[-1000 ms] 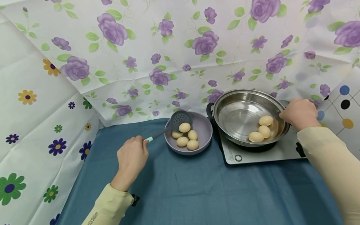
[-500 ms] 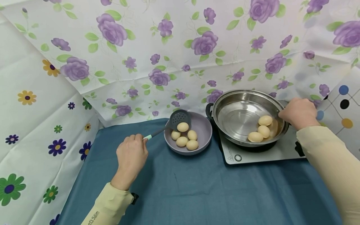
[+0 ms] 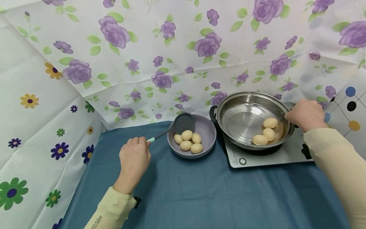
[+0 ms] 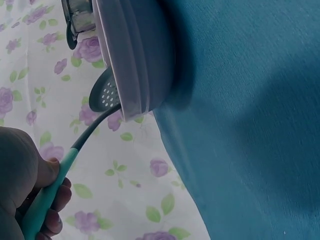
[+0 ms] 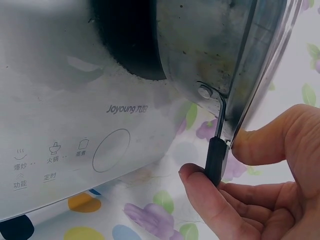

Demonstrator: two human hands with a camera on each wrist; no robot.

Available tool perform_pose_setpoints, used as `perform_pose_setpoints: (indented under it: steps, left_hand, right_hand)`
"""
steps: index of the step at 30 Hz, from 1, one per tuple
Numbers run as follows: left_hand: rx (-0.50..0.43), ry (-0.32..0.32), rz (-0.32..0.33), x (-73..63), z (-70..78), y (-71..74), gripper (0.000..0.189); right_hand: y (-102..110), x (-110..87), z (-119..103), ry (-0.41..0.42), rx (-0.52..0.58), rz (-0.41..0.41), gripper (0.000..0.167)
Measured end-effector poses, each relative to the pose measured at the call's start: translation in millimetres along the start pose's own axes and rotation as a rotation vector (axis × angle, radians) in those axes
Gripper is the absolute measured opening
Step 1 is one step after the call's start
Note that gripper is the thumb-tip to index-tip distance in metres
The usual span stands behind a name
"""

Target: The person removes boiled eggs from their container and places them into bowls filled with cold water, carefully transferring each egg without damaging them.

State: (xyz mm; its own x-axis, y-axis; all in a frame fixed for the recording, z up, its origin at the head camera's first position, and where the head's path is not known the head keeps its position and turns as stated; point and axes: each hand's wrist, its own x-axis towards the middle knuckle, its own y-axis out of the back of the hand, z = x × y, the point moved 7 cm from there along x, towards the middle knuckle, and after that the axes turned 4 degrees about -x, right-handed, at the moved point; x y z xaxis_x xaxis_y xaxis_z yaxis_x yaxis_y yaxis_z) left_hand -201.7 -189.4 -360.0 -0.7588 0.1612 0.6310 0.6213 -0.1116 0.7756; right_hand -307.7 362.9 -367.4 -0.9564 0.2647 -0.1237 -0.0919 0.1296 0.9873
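In the head view my left hand (image 3: 134, 162) grips the teal handle of a grey perforated skimmer (image 3: 184, 121). The skimmer's head tilts over the back left of a mauve bowl (image 3: 210, 135), right behind several light brown eggs (image 3: 187, 135) lying there. My right hand (image 3: 306, 115) holds the side of a stainless steel pot (image 3: 237, 122). From the right wrist, thumb and fingers show around the pot's black side handle (image 5: 216, 160). The pot leans to the right, with 3 eggs (image 3: 268, 133) gathered in a little brownish liquid at its low side.
Beneath the pot is a silver induction cooker (image 3: 288, 156) with printed controls. The pot's other black handle (image 3: 213, 113) points toward the bowl. Blue cloth (image 3: 194, 190) covers the table. A flowered sheet (image 3: 160, 63) hangs close behind the bowl and pot.
An egg has slid off the skimmer's head down among the eggs in the bowl, as the skimmer tilted. The right hand and the pot have hardly moved.
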Motion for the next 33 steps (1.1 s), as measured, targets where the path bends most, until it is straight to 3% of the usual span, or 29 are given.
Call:
perform_pose_setpoints:
  steps: [23,33]
  left_hand:
    - [0.002,-0.032,0.076,4.5,-3.5,17.0,0.024]
    - [-0.025,-0.015,0.099,21.1,-0.4,29.0,0.023]
  right_hand:
    - [0,-3.0,8,0.013,0.007,0.014,0.043]
    - [2,-3.6,4,0.027,-0.008,0.004,0.042]
